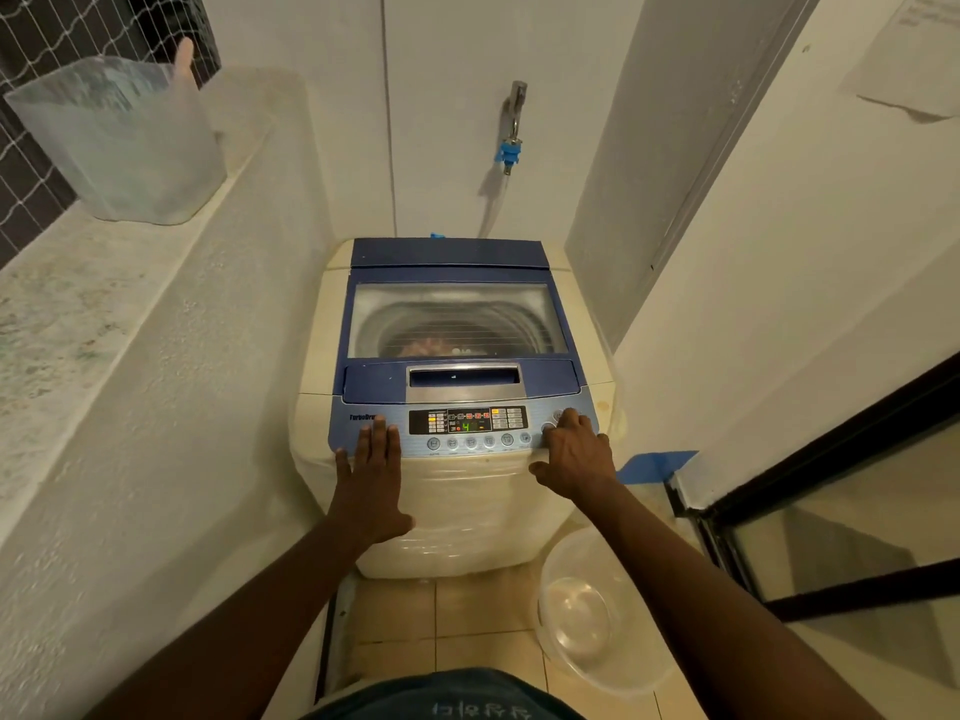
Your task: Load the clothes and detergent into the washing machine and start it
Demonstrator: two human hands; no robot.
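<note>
The cream top-loading washing machine with a blue lid [457,324] stands in the alcove, lid closed, clothes [423,348] dimly visible inside. The left hand [371,470] lies flat, fingers spread, on its front edge; the right hand [574,452], fingers curled, touches the control panel [467,426]. A clear plastic basin [592,610] sits on the floor beside.

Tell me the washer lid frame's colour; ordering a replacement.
Dark blue lid frame around a clear window, seen in the head view.
</note>
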